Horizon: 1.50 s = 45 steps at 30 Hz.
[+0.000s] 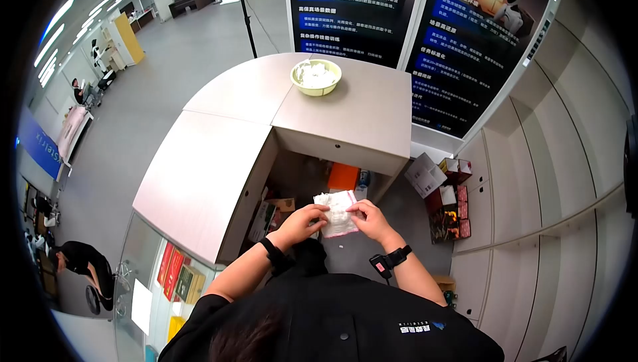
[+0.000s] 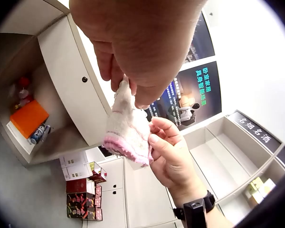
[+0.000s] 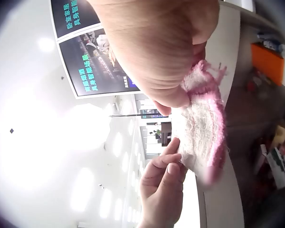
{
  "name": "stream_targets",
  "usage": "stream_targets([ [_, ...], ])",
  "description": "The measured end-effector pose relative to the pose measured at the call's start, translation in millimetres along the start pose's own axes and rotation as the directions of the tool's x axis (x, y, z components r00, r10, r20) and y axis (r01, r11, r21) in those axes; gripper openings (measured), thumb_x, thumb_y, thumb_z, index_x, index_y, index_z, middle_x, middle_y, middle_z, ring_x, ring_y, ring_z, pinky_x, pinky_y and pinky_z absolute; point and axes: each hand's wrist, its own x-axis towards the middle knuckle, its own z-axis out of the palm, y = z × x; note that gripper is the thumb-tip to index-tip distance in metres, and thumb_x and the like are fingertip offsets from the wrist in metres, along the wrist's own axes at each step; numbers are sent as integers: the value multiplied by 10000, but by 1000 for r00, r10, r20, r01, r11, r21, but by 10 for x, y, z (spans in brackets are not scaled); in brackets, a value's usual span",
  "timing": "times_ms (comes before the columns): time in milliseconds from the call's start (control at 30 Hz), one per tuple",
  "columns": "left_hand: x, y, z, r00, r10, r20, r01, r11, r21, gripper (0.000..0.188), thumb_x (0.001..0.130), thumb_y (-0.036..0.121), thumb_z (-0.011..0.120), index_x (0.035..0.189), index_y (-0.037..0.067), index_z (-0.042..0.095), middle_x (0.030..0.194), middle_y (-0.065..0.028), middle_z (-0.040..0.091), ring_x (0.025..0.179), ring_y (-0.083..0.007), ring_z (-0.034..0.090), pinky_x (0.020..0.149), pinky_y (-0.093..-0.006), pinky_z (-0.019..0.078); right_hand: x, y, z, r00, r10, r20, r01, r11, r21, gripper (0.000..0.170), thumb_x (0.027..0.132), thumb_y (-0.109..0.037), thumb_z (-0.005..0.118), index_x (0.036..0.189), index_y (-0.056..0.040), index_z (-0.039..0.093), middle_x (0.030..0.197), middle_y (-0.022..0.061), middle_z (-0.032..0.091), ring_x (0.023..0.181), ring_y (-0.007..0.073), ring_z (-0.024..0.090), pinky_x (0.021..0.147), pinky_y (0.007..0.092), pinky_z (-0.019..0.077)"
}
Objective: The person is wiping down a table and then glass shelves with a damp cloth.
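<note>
L hand (image 1: 308,221) and R hand (image 1: 373,221) pinched a pink-edged white cloth (image 1: 339,217) nr the open cabinet (image 1: 250,196), orange box (image 1: 343,177) inside. Bowl (image 1: 316,90) w/ white contents stood on countertop (image 1: 359,109); fingers partly hid cloth's edges.

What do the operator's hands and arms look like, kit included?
Both the left hand and right hand are gloveless. Each wrist has a black strap; the right strap carries a boxy black device with a small reddish patch. Forearms bare, below the short sleeves of a black shirt with white lettering and a small blue mark. No cables visible on either arm.
</note>
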Motion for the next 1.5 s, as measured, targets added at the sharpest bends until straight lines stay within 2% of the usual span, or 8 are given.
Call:
stream_targets([
  [333,2064,-1339,-964,990,142,17,-141,989,-50,132,862,113,593,961,44,646,1195,-146,601,1042,-324,588,898,-382,476,1972,515,-527,997,46,-58,-53,991,-123,208,819,-20,641,1020,-65,669,1061,35,591,827,119,565,723,248,471],
  [500,2877,-1856,-1503,967,-241,86,254,941,-223,154,927,139,582,954,-8,616,897,-90,685,821,-164,651,768,-303,519,2600,650,-449,975,204,-83,-206,978,-22,219,826,11,618,1032,-52,658,1096,50,587,939,131,587,788,254,497],
  [667,3558,-2692,-1911,846,-530,-55,392,689,-610,313,958,267,541,1108,-6,503,950,-149,660,756,-204,672,669,-310,536,2974,805,-571,968,200,-152,-210,976,-55,224,817,-6,622,1034,-48,658,1072,64,622,964,150,597,815,264,498],
  [833,3827,-2725,-2404,622,-780,-66,431,412,-803,652,938,379,543,1328,-32,219,1024,-197,618,753,-228,671,677,-339,563,3174,967,-738,950,251,-186,-273,956,-104,196,790,-53,650,987,-54,654,975,87,617,870,223,603,789,306,489],
  [967,4061,-2931,-2417,619,-780,-85,455,445,-772,621,949,362,524,1327,-55,263,1007,-185,627,742,-219,672,671,-338,572,3269,1131,-884,952,231,-200,-267,947,-178,184,809,-80,652,989,-41,657,963,107,627,892,245,609,813,317,484],
  [1033,4095,-2910,-2437,691,-722,-21,464,466,-753,506,973,400,477,1218,-34,386,900,-106,591,781,-217,677,693,-353,584,3306,1174,-919,941,277,-193,-314,927,-205,186,808,-79,650,991,-43,659,967,105,634,919,244,614,828,316,484],
  [1167,4125,-2979,-2436,724,-685,-81,445,554,-704,361,984,276,410,1141,-47,447,941,-152,631,752,-217,682,697,-338,597,3359,1230,-944,944,287,-164,-317,927,-201,196,803,-76,656,997,-46,662,977,103,641,913,241,612,823,316,484],
  [1500,3278,-2955,-3033,537,-804,-254,413,513,-753,310,970,225,384,1124,-34,460,951,-152,648,733,-198,683,684,-322,597,3748,1326,-963,956,293,-4,-291,949,-124,209,805,-72,660,1013,-55,667,950,67,621,862,179,588,793,293,479],
])
